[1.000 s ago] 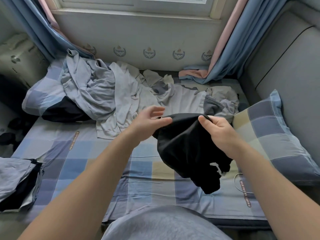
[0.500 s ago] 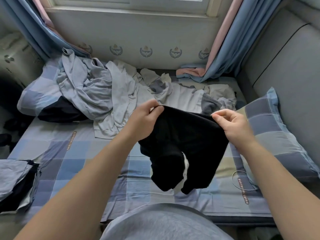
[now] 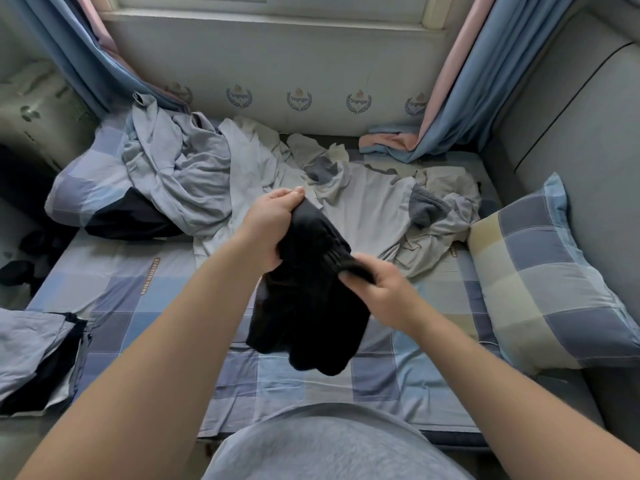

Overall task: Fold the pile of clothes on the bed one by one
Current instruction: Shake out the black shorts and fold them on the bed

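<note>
Head view, black garment (image 3: 308,306) bunched, shape unclear

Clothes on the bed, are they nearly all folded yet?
Not nearly. A small folded stack sits at the bed's left edge, so a few look done. The left hand and right hand both grip a black garment hanging above the checked sheet, unfolded. Behind it a crumpled pile of grey clothes waits, including a dark piece on the left.

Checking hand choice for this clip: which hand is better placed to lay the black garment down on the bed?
Probably the left hand: it pinches the black garment at its high far end, while the right hand is blurred.
</note>
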The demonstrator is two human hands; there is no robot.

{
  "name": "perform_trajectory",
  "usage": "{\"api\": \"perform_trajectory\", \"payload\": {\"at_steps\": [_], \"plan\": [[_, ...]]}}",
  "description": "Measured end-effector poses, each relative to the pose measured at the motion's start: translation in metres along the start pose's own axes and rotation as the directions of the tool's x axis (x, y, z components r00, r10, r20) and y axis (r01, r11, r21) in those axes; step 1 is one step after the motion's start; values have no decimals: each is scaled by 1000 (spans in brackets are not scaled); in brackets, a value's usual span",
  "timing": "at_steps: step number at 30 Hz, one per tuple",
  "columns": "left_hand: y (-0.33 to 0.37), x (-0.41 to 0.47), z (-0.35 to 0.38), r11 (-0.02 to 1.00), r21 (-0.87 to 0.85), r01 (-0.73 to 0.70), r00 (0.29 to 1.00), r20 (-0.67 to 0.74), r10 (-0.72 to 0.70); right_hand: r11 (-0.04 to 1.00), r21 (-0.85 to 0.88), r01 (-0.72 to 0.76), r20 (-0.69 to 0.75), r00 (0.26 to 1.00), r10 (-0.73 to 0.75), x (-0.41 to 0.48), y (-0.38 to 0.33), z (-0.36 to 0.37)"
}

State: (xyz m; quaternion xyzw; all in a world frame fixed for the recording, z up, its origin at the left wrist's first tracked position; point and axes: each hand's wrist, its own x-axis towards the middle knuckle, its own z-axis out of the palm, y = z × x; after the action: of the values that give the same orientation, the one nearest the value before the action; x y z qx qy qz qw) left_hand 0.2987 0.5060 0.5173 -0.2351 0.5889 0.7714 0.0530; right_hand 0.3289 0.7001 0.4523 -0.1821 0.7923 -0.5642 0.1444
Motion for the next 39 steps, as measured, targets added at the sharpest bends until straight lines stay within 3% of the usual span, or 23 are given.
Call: {"api": "perform_trajectory", "payload": {"at_steps": [3, 5, 7, 8, 10, 12, 16, 18, 21, 24, 26, 28, 29, 32, 33, 36, 39], "plan": [[-9, 14, -19, 997, 28, -66, 983, -168, 70, 996, 25, -81, -44, 996, 82, 11, -14, -21], [-18, 12, -23, 963, 207, -172, 962, -174, 209, 980, 77, -183, -86, 978, 190, 17, -21, -33], [-28, 1, -20, 876, 403, -267, 949, -47, 311, 950, 169, -263, -129, 950, 286, 22, -29, -42], [-33, -5, -15, 852, 438, -286, 957, 79, 280, 934, 214, -286, -143, 937, 320, 23, -34, -45], [-45, -18, -3, 836, 483, -259, 931, 357, 83, 912, 286, -294, -162, 923, 348, 24, -45, -51], [-62, -25, 11, 828, 499, -255, 869, 494, -30, 906, 328, -270, -177, 924, 339, 24, -53, -55], [-86, -22, 27, 737, 540, -407, 896, 394, 205, 880, 415, -231, -165, 932, 323, 19, -62, -65], [-89, -13, 22, 672, 612, -418, 905, 342, 251, 895, 399, -198, -192, 937, 293, 15, -62, -75], [-84, 2, 5, 656, 650, -383, 922, 309, 231, 949, 266, -169, -238, 943, 235, 6, -56, -94], [-62, 10, -9, 722, 593, -356, 934, 228, 274, 965, -36, -261, -199, 948, 249, -4, -40, -115], [-46, 11, -9, 765, 521, -379, 925, 201, 321, 873, -310, -378, -71, 924, 375, -6, -28, -121], [-35, 5, 3, 753, 496, -433, 901, 263, 345, 756, -538, -373, 42, 884, 466, -5, -24, -108], [-31, 0, 12, 724, 507, -467, 883, 305, 355, 758, -559, -337, 69, 892, 448, -4, -24, -94], [-25, -10, 29, 640, 553, -533, 844, 398, 359, 948, -280, -154, 61, 982, 178, 3, -36, -44], [-22, -11, 29, 635, 545, -548, 834, 419, 360, 969, -238, -71, 36, 996, 82, 7, -41, -32], [-14, -7, 10, 554, 591, -586, 810, 434, 394, 940, -340, 33, -101, 992, -71, 22, -44, -24], [-12, 3, -21, 393, 776, -493, 847, 326, 420, 902, -429, 36, -98, 991, -87, 31, -41, -36]]}}
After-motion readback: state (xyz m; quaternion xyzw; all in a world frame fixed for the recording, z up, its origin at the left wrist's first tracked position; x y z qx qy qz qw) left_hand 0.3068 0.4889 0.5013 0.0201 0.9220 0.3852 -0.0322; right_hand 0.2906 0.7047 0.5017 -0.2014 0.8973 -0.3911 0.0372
